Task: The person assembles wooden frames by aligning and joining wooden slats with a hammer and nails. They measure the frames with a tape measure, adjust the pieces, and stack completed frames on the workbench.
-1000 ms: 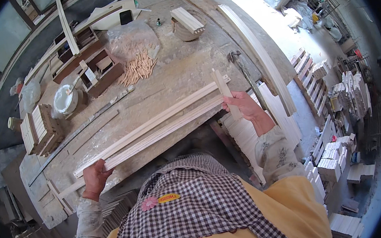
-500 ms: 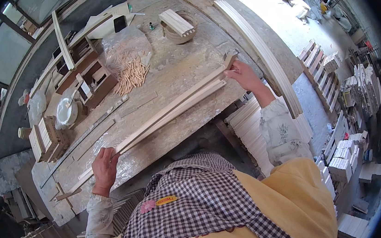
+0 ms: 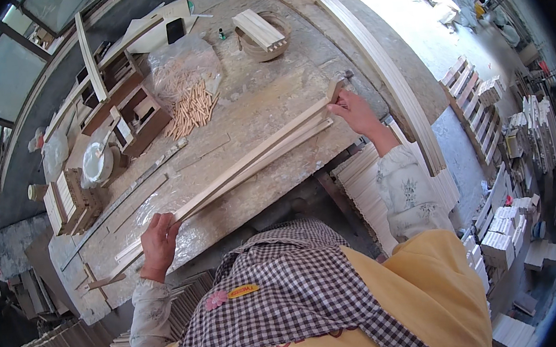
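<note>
- Left hand (image 3: pixel 159 245) clamped round the long wooden strip (image 3: pixel 256 157), low down: firm pinch, no twisting!
- Mid-span, it slants over the workbench (image 3: pixel 269 88); best kept straight.
- My right hand (image 3: pixel 355 111), clamped near its upper end, should match heights.

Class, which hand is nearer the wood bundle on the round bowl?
Right. In the picture, the right hand is below and right of the wood bundle; the left hand is farther off, below and left.

Left hand (image 3: pixel 159 243): fingers curled in a grip, knuckles forward
Right hand (image 3: pixel 356 111): farther forward, thumb and fingers pinching
Left forearm (image 3: pixel 149 316): sleeved, pointing forward
Right forearm (image 3: pixel 405 187): sleeved, slanting leftward
</note>
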`<state>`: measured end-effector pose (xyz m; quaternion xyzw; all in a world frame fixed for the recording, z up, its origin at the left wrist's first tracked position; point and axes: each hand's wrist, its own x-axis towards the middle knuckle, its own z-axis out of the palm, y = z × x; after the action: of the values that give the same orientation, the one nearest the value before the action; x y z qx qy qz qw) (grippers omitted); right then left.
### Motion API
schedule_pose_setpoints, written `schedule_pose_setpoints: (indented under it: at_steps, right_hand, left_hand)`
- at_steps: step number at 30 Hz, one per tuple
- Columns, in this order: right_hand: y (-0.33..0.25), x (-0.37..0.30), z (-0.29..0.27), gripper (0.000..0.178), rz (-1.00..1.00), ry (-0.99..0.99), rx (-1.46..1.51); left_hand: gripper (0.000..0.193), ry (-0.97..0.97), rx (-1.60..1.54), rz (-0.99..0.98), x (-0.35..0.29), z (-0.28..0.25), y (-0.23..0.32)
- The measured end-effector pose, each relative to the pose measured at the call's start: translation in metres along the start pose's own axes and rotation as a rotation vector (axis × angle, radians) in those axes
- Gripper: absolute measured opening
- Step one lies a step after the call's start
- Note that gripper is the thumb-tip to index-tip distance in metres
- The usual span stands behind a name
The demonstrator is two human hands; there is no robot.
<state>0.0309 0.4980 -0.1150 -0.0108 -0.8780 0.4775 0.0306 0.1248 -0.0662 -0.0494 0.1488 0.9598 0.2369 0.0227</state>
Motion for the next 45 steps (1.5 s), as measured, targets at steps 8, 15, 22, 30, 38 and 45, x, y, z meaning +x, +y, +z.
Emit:
schedule_pose_setpoints:
  at_steps: [8,15,22,30,38,45]
  right_hand:
    - [-0.110,0.003,-0.029,0.035,0.328,-0.551,-0.670]
    - [-0.161,0.033,0.029,0.027,-0.309,0.102,-0.288]
    - [-0.052,0.060,0.075,0.050,-0.214,-0.347,-0.510]
    - [-0.046,0.070,0.072,0.058,-0.085,-0.384,-0.485]
    - [-0.057,0.064,0.070,0.057,-0.115,-0.385,-0.506]
    - [-0.057,0.064,0.073,0.060,-0.112,-0.383,-0.515]
  left_hand:
    - [0.016,0.015,0.025,0.078,0.010,-0.005,-0.004]
    - [0.015,-0.062,-0.014,0.046,0.017,-0.010,-0.017]
    - [0.020,-0.071,0.026,0.096,0.023,-0.005,-0.033]
    - [0.024,-0.013,0.010,0.143,0.025,0.004,-0.038]
    - [0.025,-0.055,0.020,0.125,0.026,0.006,-0.041]
    - [0.027,-0.048,0.082,0.121,0.024,0.006,-0.043]
